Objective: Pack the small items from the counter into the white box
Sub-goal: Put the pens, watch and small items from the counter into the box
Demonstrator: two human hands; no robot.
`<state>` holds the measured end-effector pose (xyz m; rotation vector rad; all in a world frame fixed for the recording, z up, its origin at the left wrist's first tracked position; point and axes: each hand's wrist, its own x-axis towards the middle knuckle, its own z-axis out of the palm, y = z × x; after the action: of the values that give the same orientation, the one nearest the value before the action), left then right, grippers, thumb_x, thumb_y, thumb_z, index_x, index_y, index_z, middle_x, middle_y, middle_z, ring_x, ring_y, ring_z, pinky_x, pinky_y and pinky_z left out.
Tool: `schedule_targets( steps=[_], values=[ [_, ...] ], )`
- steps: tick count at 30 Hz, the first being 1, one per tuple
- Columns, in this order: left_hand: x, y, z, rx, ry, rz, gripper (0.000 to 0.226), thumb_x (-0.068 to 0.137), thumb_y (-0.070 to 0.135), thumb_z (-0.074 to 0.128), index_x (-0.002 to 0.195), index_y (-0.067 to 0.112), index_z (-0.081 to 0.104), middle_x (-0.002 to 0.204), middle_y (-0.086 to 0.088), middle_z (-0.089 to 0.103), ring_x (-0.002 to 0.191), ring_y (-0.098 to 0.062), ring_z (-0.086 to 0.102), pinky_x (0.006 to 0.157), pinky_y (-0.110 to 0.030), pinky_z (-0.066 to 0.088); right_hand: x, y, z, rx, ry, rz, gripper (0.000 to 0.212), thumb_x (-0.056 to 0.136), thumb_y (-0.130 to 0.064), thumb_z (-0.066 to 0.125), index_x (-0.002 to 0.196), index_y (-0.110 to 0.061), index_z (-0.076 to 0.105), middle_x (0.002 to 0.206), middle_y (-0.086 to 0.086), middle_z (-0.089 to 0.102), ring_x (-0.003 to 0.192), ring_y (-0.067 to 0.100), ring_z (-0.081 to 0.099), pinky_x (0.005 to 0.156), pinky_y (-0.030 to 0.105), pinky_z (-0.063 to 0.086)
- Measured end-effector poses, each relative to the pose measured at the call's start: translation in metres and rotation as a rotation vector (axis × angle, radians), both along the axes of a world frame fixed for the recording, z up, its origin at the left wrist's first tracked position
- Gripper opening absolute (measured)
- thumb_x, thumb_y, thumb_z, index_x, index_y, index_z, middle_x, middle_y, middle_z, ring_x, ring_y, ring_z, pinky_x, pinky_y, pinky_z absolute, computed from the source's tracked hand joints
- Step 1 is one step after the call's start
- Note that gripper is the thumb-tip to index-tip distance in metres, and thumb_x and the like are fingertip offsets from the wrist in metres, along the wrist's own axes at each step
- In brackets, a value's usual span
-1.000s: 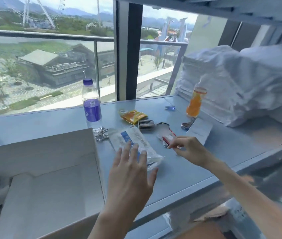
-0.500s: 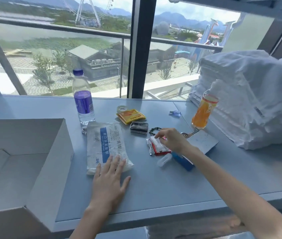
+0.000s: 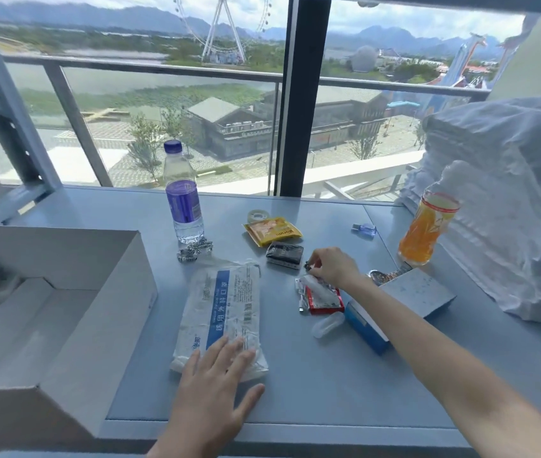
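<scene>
At the window worktop [image 3: 295, 375], the white box [image 3: 64, 325] sits open at the far left, well apart from my right hand and beside my left; nothing packed shows inside it.

My left hand [image 3: 216, 385] lies flat, fingers [image 3: 229, 350] spread and gripping nothing, their tips resting on the near end of the face-mask packet [image 3: 226, 312]. To lift that packet well I judge I should slide my fingers under its near edge, since the soft plastic will sag if picked up by a corner.

Beyond my left fingers stand a water bottle [image 3: 183, 196] and a small metal chain [image 3: 194, 251] at its foot. Between my hands, farther back, lie a yellow sachet [image 3: 272, 231] and a dark sachet [image 3: 285, 254].

My right hand [image 3: 333, 266] is curled, fingers pinched on something small and dark just past the red-and-white wrappers [image 3: 320, 295]; I cannot tell exactly what it is. A light pinch and a straight lift should spare the wrappers below.

Near that wrist lie a clear capsule [image 3: 327, 323] and a blue-and-white carton [image 3: 404, 302]. To the right stands an orange drink bottle [image 3: 426, 229], easy to topple on the swing back toward the box.
</scene>
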<state>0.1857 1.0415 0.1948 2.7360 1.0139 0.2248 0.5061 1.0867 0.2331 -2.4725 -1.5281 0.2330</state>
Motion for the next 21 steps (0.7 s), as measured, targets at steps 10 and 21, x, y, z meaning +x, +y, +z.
schedule_targets(
  steps=[10, 21],
  values=[
    [0.010, 0.019, 0.036, 0.187, -0.232, 0.010, 0.034, 0.075, 0.040, 0.041, 0.094, 0.025, 0.064, 0.095, 0.009, 0.063, 0.095, -0.009, 0.050, 0.066, -0.032, 0.056, -0.007, -0.009, 0.042, 0.129, -0.067, 0.133, 0.011, 0.080, -0.017, 0.062, 0.088, -0.011, 0.066, 0.086, 0.002, 0.064, 0.081, 0.021, 0.059, 0.062, 0.028, 0.042],
    [-0.082, 0.016, 0.134, 0.561, -0.323, 0.351, 0.043, 0.080, 0.035, 0.039, 0.100, 0.012, 0.069, 0.099, -0.002, 0.069, 0.093, -0.022, 0.067, 0.066, -0.037, 0.054, -0.120, -0.009, 0.158, 0.460, 0.372, 0.518, 0.008, 0.081, -0.010, 0.068, 0.088, -0.014, 0.065, 0.069, -0.010, 0.066, 0.056, -0.004, 0.062, 0.057, 0.008, 0.047]
  ],
)
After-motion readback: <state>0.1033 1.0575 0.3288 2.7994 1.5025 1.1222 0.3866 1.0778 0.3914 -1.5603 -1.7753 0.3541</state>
